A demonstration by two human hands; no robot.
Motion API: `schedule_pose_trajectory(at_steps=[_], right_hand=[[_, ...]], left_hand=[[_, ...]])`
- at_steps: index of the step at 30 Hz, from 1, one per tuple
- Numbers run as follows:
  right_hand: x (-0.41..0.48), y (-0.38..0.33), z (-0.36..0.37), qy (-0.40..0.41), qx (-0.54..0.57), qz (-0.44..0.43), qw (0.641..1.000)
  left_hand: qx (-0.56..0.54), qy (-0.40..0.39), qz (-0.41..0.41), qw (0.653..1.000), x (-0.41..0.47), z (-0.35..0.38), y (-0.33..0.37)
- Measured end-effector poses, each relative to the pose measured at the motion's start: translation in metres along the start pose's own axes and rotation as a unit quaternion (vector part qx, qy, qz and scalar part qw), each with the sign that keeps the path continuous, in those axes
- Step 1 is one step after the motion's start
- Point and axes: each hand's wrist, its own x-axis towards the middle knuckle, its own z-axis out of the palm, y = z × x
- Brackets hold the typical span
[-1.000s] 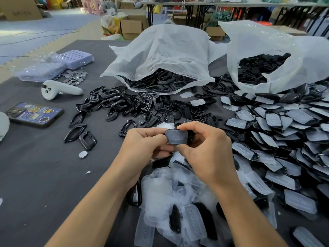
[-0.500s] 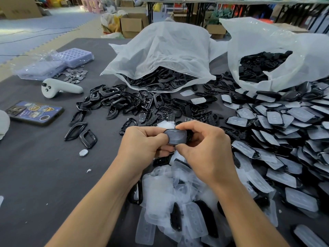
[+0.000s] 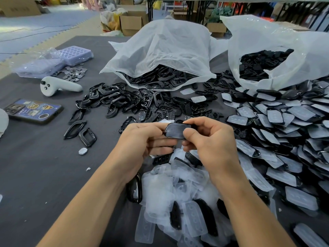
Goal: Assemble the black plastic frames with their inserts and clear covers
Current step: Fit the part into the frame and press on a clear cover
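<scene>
Step in hand: closing up one frame (image 3: pixel 175 132). We hold it up off the table (image 3: pixel 35 166), between both hands, just above the near heap of covers (image 3: pixel 178 186).

- Left hand (image 3: pixel 142 139): pinches the frame's left end, the other fingers curled under it.
- Right hand (image 3: pixel 211 141): grips the right end, thumb pressed on the front face, index finger over the top edge.
- The face reads dull grey, so we judge one of the covers is on it. We can't tell if the edges are snapped in all round. We can't see an insert under it.

Stock:
- Loose frames (image 3: pixel 114 100) and inserts (image 3: pixel 178 107) are spread out beyond the hands, spilling from the left bag (image 3: pixel 160 50).
- The right bag (image 3: pixel 267 50) holds more black parts.
- The done pile (image 3: pixel 284 132) is on our right. It's large and runs close up to the right hand.

Next move, as we judge it:
- Run thumb pressure along the rim until it seats flush, then check for a lifted corner.
- Have the right hand drop the frame on the done pile, a short reach.
- Pick the next frame, insert and cover.

Watch-outs:
- The covers are thin and lie overlapped in the heap, so we could easily lift two at once.
- The parts are glossy and small, so the pinch needs to stay at the ends, clear of the edge being pressed.

Progress: many are done, but there's plenty of stock left in both bags.
</scene>
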Motion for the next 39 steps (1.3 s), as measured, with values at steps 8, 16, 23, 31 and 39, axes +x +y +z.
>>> schedule_pose_trajectory(at_steps=[8, 16, 23, 31, 39], right_hand=[[-0.001, -0.001, 0.000, -0.002, 0.003, -0.001, 1.000], [-0.002, -0.001, 0.005, -0.011, 0.028, 0.000, 1.000], [-0.005, -0.012, 0.003, 0.013, 0.112, -0.007, 0.994], [-0.008, -0.010, 0.006, 0.051, 0.076, -0.035, 0.995], [-0.010, -0.009, 0.006, 0.028, 0.058, -0.046, 0.997]], left_hand=[[0.082, 0.031, 0.021, 0.996, -0.001, 0.000, -0.003], [0.099, 0.136, 0.063, 0.984, -0.005, 0.014, 0.001], [0.008, 0.068, 0.086, 0.994, -0.011, 0.013, 0.012], [0.028, 0.108, 0.091, 0.990, -0.010, 0.010, 0.008], [0.062, 0.130, 0.098, 0.985, -0.008, 0.011, 0.004]])
